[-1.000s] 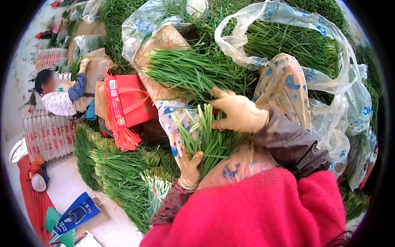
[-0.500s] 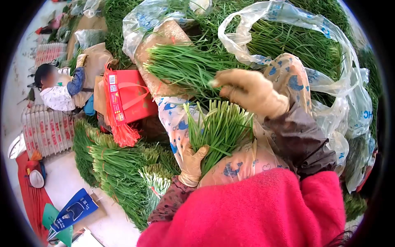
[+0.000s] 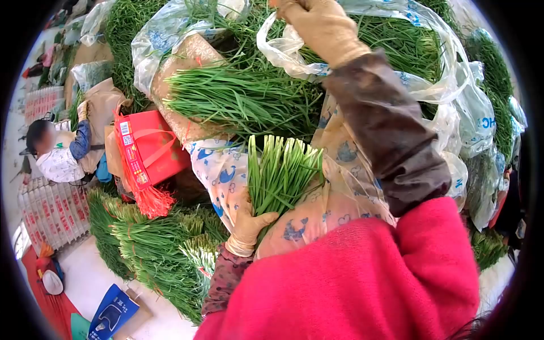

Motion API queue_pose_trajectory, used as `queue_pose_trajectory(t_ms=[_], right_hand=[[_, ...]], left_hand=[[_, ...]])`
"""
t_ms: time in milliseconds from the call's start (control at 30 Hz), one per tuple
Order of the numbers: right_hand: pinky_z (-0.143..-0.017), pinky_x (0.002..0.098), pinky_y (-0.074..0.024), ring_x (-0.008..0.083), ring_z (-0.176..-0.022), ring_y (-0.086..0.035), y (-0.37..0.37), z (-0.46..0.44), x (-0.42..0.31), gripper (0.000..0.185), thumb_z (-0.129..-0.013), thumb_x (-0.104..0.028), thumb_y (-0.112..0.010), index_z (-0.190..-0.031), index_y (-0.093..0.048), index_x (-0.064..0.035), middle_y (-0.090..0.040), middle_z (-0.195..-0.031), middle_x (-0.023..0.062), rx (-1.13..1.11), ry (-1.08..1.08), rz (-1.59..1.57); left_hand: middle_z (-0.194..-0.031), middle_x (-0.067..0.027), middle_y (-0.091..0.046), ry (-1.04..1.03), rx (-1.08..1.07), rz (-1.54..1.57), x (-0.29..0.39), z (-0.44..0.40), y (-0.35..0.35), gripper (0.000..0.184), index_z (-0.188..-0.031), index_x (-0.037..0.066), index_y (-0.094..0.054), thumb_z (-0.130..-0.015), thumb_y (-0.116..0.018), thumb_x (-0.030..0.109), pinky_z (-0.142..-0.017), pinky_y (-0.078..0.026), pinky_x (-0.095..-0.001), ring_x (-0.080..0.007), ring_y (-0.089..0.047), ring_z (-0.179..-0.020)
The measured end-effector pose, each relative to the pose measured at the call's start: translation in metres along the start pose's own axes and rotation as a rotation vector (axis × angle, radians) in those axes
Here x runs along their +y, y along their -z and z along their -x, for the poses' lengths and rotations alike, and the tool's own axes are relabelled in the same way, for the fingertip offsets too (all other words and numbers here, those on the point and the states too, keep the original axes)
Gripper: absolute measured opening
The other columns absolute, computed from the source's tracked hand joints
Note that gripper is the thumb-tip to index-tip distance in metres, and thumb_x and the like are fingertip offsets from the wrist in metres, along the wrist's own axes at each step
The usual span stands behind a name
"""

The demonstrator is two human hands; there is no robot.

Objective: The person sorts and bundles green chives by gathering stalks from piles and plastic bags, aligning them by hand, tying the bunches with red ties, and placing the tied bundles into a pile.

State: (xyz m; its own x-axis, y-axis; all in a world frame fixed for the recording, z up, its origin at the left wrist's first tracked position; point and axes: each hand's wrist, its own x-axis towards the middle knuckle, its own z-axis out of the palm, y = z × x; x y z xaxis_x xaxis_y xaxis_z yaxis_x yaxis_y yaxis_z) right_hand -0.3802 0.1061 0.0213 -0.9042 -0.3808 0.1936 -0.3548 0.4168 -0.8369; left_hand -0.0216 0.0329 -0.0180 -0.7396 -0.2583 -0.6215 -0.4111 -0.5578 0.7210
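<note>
My left hand (image 3: 249, 225), in a tan glove, is wrapped round the lower part of a bunch of green stalks (image 3: 280, 178), whose pale cut ends point up and away from me over my lap. My right hand (image 3: 320, 25), gloved too, is stretched far forward at the top edge of the view, above the clear plastic bag (image 3: 283, 54). Its fingers are bent, and a bit of something orange shows beside them; what it grips is too small to tell. Between the hands, loose green stalks (image 3: 238, 96) lie on a patterned board (image 3: 195, 54).
A red box (image 3: 153, 147) with red strings stands left of my knees. Tied bundles of greens (image 3: 153, 243) are piled at the lower left. Another person (image 3: 56, 150) sits at the far left. A blue bag (image 3: 115, 311) lies at the bottom left.
My right hand has left the bunch and reached forward to the top edge. The bunch in my left hand now stands more compact and even. The whole view has shifted.
</note>
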Motion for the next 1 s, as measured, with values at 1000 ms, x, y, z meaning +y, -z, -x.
queue_pose_trajectory(t_ms=[1000], right_hand=[[-0.068,0.0427,-0.0508,0.0343,-0.071,-0.065,0.046,0.050,-0.047,0.040,-0.086,-0.044,-0.060,-0.091,-0.068,-0.0055,-0.066,-0.075,0.0164,-0.573,0.027,0.132]], left_hand=[[-0.110,-0.0049,-0.061,-0.055,0.234,0.183,-0.021,0.023,0.022,0.048,-0.127,0.003,-0.050,-0.080,-0.061,0.001,-0.083,-0.049,-0.0295,-0.0148,-0.059,-0.093]])
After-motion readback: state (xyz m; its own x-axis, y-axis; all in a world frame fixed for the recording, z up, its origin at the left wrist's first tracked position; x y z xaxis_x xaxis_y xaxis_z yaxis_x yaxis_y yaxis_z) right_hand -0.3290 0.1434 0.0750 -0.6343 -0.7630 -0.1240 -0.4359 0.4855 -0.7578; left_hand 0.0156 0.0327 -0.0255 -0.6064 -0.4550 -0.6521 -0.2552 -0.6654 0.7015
